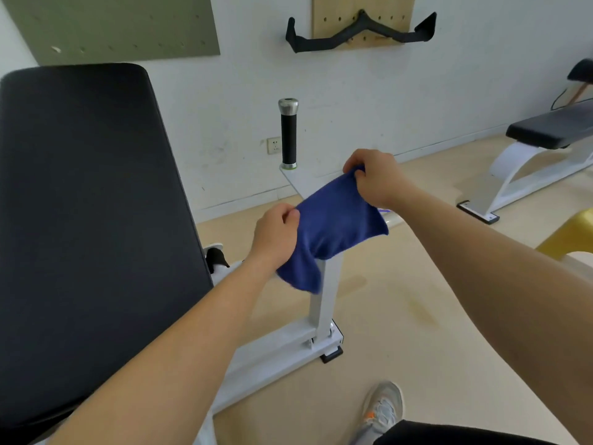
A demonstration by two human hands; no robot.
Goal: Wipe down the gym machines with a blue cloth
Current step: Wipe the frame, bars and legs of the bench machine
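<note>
A blue cloth (333, 229) is stretched between my two hands above the white frame (327, 293) of a gym machine. My left hand (276, 232) pinches the cloth's near left edge. My right hand (373, 178) grips its far upper corner. The cloth drapes over the top of the white upright post and hides the joint there. Just beyond the cloth a black handle grip (288, 136) with a silver cap stands upright on the frame. The machine's large black back pad (90, 226) fills the left side.
A second bench with a black pad (552, 130) and white legs stands at the right. A black bar attachment (359, 35) hangs on a wooden pegboard on the wall. My shoe (383, 409) is on the tan floor below. A yellow object (571, 236) sits at the right edge.
</note>
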